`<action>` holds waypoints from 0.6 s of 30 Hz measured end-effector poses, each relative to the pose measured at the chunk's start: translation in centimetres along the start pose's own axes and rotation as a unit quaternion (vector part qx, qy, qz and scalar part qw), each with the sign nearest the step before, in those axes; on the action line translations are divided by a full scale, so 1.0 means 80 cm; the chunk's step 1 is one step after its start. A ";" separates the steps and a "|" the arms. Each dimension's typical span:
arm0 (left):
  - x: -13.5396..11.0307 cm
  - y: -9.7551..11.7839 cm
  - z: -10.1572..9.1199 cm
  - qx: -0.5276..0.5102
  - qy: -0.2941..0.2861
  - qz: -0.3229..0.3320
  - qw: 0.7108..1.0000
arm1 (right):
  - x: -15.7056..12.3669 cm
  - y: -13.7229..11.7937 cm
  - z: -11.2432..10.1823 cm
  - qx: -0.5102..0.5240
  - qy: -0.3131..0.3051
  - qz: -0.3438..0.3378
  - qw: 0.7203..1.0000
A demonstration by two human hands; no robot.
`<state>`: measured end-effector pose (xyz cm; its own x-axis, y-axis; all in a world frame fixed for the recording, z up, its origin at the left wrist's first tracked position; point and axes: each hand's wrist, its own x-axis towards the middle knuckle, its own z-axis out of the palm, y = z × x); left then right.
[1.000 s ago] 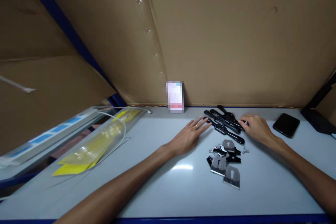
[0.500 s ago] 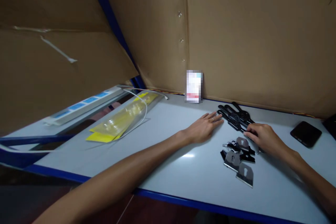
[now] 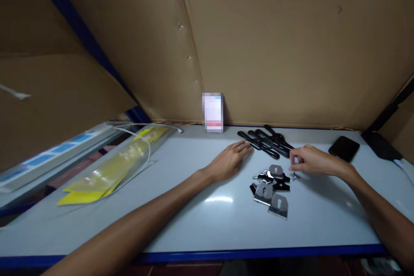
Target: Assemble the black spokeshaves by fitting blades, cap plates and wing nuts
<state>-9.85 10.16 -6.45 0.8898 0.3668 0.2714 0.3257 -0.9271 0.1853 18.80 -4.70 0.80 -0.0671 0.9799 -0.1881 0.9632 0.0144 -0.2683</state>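
Observation:
Several black spokeshave bodies (image 3: 267, 141) lie fanned out toward the back of the table. My left hand (image 3: 228, 160) rests flat with fingers stretched out, its fingertips at the edge of the nearest body. Beyond the other end of the group is my right hand (image 3: 308, 159), its fingers bent and thumb and index apart, with nothing visible between them. A small screw (image 3: 294, 176) is on the table just below those fingertips. Between the hands and nearer me lies a loose pile of grey slotted blades (image 3: 278, 206), black cap pieces (image 3: 282, 185) and small metal screws (image 3: 256, 177).
A phone with a blurred screen (image 3: 212, 113) leans on the cardboard wall. A dark phone-like object (image 3: 344, 148) lies at the right. Clear plastic sleeves with yellow sheets (image 3: 106, 177), a white cable (image 3: 149, 148) and a power strip (image 3: 61, 152) are at the left.
The view has swung right. My right hand has come off the spokeshave handles, leaving a screw visible under its fingers. My left hand stays flat beside the bodies.

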 end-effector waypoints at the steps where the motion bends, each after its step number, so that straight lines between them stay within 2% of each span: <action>1: 0.000 0.004 -0.002 -0.004 0.007 -0.005 1.000 | -0.003 -0.002 0.000 0.011 -0.037 -0.002 0.999; 3: -0.004 0.020 -0.005 -0.015 0.023 -0.018 0.999 | -0.008 -0.009 0.004 0.030 -0.089 -0.008 0.996; 5: -0.013 0.047 -0.007 -0.034 0.030 -0.020 0.999 | -0.010 -0.019 0.009 0.044 -0.101 -0.019 0.994; 7: -0.026 0.080 -0.006 -0.085 0.025 0.013 0.996 | -0.009 -0.029 0.017 0.057 -0.085 -0.035 0.994; 9: -0.038 0.110 -0.002 -0.091 -0.015 0.052 0.994 | -0.007 -0.037 0.026 0.071 -0.058 -0.048 0.995; 11: -0.046 0.129 0.003 -0.078 -0.050 0.069 0.993 | -0.005 -0.046 0.036 0.091 -0.027 -0.055 0.994; 14: -0.047 0.132 0.011 -0.042 -0.072 0.034 0.996 | 0.000 -0.062 0.053 0.121 0.018 -0.053 0.991; 18: -0.042 0.113 0.014 0.012 -0.030 -0.016 0.999 | 0.007 -0.075 0.069 0.205 0.050 -0.077 0.974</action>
<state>-9.53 0.45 -6.73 0.8966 0.3910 0.2080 0.3605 -0.9171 0.1701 11.56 -5.34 -2.88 -0.1571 0.9872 -0.0278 0.7577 0.1025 -0.6445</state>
